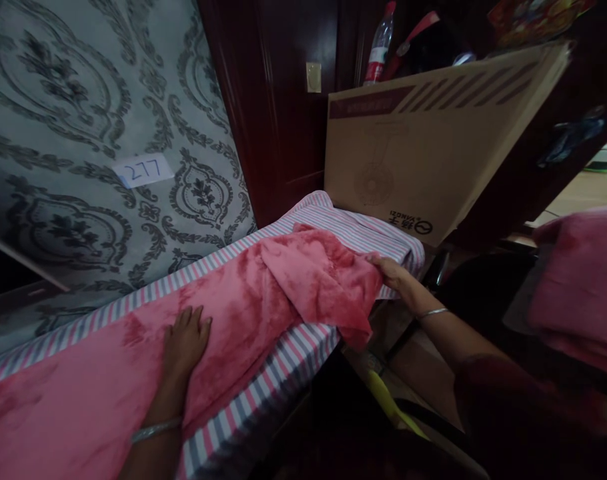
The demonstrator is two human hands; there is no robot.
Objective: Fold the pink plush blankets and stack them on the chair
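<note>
A pink plush blanket [233,293] lies lengthwise along a narrow surface covered by a striped cloth [263,387]. Its far end is bunched and folded over on itself. My left hand [186,340] rests on top of the blanket, palm down with the fingers spread. Over at the far right end, my right hand [393,275] pinches the blanket's edge, its fingertips partly hidden by the fabric. Each wrist wears a silver bangle.
Behind the far end stands a large cardboard box [398,153], with a plastic bottle [378,50] beyond it. A patterned wall [103,107] carrying a paper label [143,170] borders the surface. Folded pink fabric [578,293] sits at the right, near a dark red door [283,100].
</note>
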